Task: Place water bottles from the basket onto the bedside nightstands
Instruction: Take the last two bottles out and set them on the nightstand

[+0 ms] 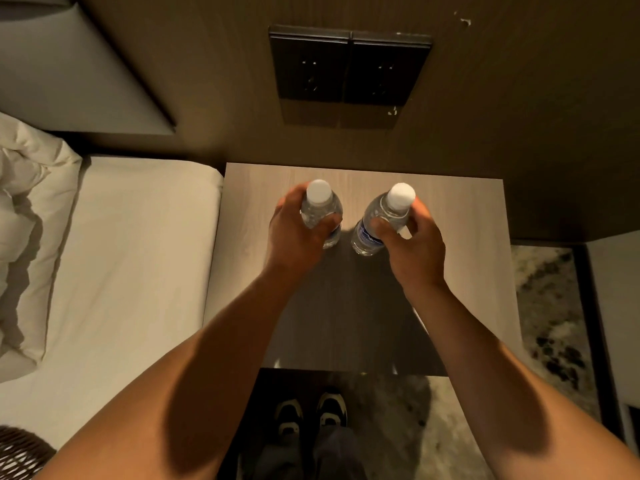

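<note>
Two clear water bottles with white caps are over the wooden nightstand (460,216). My left hand (294,233) is wrapped around the left bottle (320,206), which stands upright. My right hand (412,240) grips the right bottle (381,216), which has a blue label and leans a little to the right. Both bottle bases are at or just above the nightstand top; I cannot tell whether they touch it. A corner of the dark wicker basket (17,455) shows at the bottom left, on the bed.
The bed (131,258) with white sheet and a pillow (24,209) lies directly left of the nightstand. A dark switch and socket panel (346,67) is on the wood wall behind. Patterned carpet (547,306) lies to the right; my shoes (310,414) stand in front.
</note>
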